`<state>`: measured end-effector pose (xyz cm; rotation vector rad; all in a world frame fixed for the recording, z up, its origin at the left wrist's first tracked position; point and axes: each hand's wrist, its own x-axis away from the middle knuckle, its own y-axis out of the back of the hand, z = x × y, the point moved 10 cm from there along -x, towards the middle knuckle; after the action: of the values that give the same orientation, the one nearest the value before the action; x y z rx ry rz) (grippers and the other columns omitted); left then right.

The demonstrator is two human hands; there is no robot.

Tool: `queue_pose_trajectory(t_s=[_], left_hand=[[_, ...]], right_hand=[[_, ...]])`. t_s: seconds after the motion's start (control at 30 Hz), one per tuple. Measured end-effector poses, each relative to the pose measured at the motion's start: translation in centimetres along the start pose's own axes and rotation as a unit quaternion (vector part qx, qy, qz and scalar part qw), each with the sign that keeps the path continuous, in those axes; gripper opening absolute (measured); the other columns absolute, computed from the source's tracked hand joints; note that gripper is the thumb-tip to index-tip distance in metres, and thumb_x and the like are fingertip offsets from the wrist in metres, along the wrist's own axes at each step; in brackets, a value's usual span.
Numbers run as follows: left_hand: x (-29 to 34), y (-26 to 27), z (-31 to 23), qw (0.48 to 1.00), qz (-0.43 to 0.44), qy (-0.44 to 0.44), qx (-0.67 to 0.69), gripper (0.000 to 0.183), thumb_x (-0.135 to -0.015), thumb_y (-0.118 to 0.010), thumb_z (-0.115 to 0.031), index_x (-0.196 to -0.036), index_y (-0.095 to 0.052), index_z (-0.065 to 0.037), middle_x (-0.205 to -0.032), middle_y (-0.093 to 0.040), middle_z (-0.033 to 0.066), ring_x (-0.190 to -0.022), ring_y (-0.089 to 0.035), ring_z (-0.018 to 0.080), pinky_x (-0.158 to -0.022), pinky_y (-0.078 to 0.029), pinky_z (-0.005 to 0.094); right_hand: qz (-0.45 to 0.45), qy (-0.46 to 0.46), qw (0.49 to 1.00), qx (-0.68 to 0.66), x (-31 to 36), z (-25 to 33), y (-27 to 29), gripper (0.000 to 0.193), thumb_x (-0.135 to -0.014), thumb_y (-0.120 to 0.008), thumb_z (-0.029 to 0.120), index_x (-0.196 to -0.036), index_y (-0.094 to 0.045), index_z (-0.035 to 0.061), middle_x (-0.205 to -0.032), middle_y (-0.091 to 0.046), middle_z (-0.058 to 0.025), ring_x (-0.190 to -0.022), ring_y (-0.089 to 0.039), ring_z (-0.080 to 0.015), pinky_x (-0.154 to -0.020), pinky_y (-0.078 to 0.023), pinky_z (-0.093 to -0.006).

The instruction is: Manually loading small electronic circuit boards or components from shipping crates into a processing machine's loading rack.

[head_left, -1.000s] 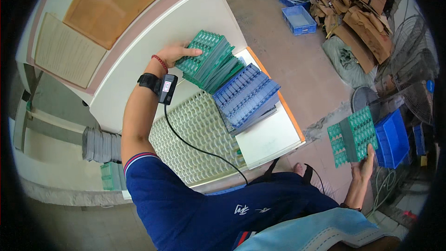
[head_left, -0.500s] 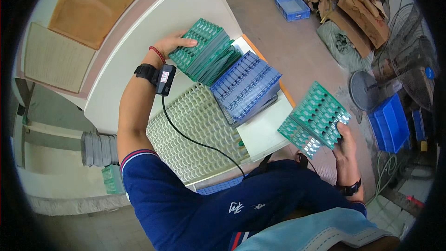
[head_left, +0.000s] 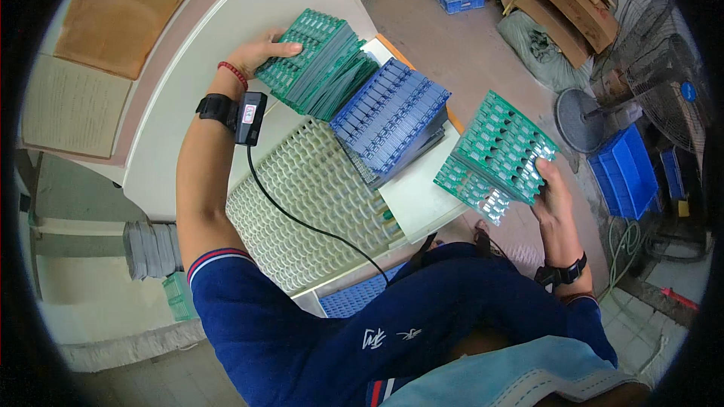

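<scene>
My left hand [head_left: 262,54] grips the far-left end of a thick stack of green circuit board panels [head_left: 308,45], thumb on top and the other fingers mostly hidden behind. Lower panels in that stack lean and fan out unevenly. Touching its right side is a stack of blue circuit board panels [head_left: 391,113], which rests on the white table. Out to the right, past the table edge, my right hand [head_left: 556,190] holds up a smaller bundle of green circuit boards [head_left: 504,139], tilted, its thumb on the outer edge. The bundle's lower face shines in the light.
A pale ridged mat or belt [head_left: 302,203] lies nearest me on the left. A black cable [head_left: 298,217] runs from the wrist device [head_left: 250,117] across it. To the right stand a fan [head_left: 664,83], a blue bin [head_left: 624,173] and a coiled hose [head_left: 624,245]. Cardboard [head_left: 566,7] is piled farther back.
The whole view has shifted slightly, so the table and stacks sit farther left and higher. Both hands keep their hold on the green boards; little else differs.
</scene>
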<state>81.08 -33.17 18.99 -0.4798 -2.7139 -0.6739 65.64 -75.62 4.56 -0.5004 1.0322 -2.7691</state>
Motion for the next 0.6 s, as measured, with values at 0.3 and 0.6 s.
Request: queue_pose_trajectory(t_s=[0.3, 0.6], left_hand=[[10.3, -2.1, -11.1, 0.808, -0.358, -0.256, -0.391, 0.073, -0.064, -0.077, -0.037, -0.117, -0.048, 0.005, -0.105, -0.059, 0.0176, -0.1, -0.056, 0.0268, -0.088, -0.043, 0.035], [20.0, -23.9, -1.3, 0.915, -0.295, -0.258, -0.09, 0.089, -0.06, -0.081, -0.034, -0.125, -0.036, 0.006, -0.12, -0.048, 0.0194, -0.11, -0.05, 0.0291, -0.091, -0.04, 0.0383]], right_hand=[[0.067, 0.027, 0.994, 0.079, -0.9, 1.8, -2.2, 0.062, -0.073, -0.068, 0.026, -0.118, -0.043, -0.0091, -0.107, -0.057, -0.0159, -0.094, -0.059, -0.0227, -0.084, -0.047, -0.0341], [0.249, 0.178, 0.876, 0.372, -1.2, 5.1, -9.4, 0.081, -0.052, -0.084, 0.027, -0.116, -0.043, -0.0011, -0.106, -0.054, -0.009, -0.099, -0.053, -0.0189, -0.086, -0.041, -0.0308]])
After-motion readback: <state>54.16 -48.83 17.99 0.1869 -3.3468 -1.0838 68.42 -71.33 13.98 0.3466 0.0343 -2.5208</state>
